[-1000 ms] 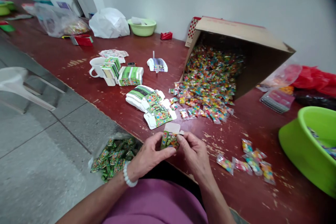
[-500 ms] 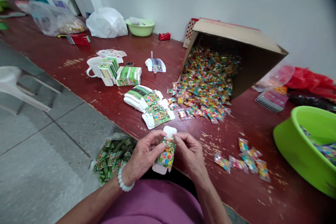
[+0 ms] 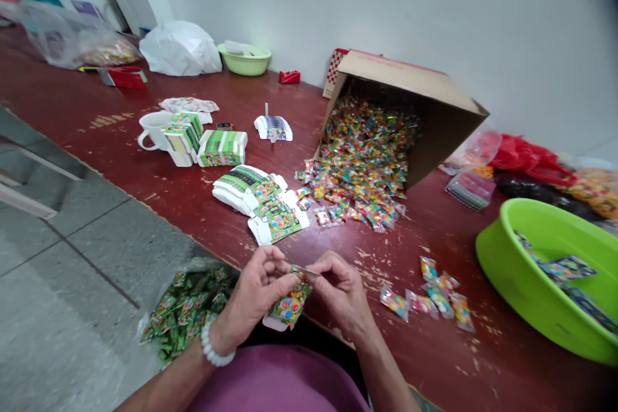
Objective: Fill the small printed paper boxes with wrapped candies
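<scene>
A small green printed candy box (image 3: pixel 291 302) is between my two hands over the table's near edge. My left hand (image 3: pixel 263 283) grips its side, thumb across the printed front. At the top end, my right hand (image 3: pixel 338 283) pinches the flap, which is bent over. The box's lower flap stands out, pale, at the bottom. Just beyond my hands lie flat green box blanks (image 3: pixel 277 219), fanned over a stack (image 3: pixel 236 187). Several wrapped candies (image 3: pixel 425 302) rest to the right of my right hand.
A tipped cardboard carton (image 3: pixel 410 77) spills many wrapped candies (image 3: pixel 362 161) onto the red table (image 3: pixel 193 212). A green basin (image 3: pixel 502 283) stands at the right. A bag of green boxes (image 3: pixel 188 302) sits low at the left, near a white mug (image 3: pixel 155 129).
The candy box has turned in my hands, with its printed front and lower flap now showing. Its upright top flap is now folded over under my right fingers. The view has shifted right.
</scene>
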